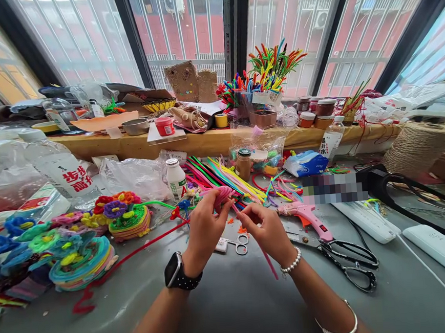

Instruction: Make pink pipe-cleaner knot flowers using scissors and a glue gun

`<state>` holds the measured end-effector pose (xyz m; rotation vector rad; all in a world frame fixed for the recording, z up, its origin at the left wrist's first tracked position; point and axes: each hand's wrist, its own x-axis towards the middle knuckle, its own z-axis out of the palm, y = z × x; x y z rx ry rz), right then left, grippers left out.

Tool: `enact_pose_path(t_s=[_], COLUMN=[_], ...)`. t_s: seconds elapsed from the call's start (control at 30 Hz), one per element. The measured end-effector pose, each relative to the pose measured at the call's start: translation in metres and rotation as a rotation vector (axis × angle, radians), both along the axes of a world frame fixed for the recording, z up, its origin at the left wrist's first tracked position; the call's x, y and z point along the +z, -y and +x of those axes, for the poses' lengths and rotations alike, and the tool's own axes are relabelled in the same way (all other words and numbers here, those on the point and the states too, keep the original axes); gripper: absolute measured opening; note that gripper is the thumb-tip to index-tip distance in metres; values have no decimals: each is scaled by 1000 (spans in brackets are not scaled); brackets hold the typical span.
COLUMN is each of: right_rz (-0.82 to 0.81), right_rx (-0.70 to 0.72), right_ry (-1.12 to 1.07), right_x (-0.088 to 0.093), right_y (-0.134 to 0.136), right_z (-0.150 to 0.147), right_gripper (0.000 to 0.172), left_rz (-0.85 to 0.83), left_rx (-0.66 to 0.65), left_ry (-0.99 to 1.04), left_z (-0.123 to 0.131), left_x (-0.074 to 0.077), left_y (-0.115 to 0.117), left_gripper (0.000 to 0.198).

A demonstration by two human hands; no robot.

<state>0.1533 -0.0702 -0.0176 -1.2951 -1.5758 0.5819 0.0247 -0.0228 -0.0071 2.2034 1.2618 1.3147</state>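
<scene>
My left hand (207, 221) is closed around a bundle of looped pink pipe cleaners (221, 195), held above the grey table. Between the pinched fingers of my right hand (265, 230) runs a pink pipe cleaner (268, 260), its loose end hanging down past the palm. Below and between the hands lie small silver scissors (239, 244) and a small white block (221, 245). Behind them is a spread of straight pipe cleaners (211, 175) in many colours. A pink glue gun (303, 216) and large black-handled scissors (349, 259) rest to the right of my right hand.
Finished pipe cleaner flowers (67, 245) cover the table's left side, near a large water bottle (59, 169). A white bottle (176, 180) and a brown jar (243, 165) stand behind my hands. White power strips (369, 221) and a twine spool (417, 146) are on the right.
</scene>
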Motion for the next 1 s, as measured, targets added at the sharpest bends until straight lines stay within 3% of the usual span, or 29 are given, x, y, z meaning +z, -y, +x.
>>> enact_pose_path(t_s=[0.2,1.0], right_rz=[1,-23], right_rx=[-15,36], right_ry=[16,44], right_x=[1,2], right_y=[0,0], right_z=[-1,-2], right_gripper=[22,16], left_rz=[113,128], left_rx=[-18,-127], left_ry=[-113,-213], left_z=[1,-5], left_x=[-1,0], left_y=[0,-5], left_gripper=[19,20])
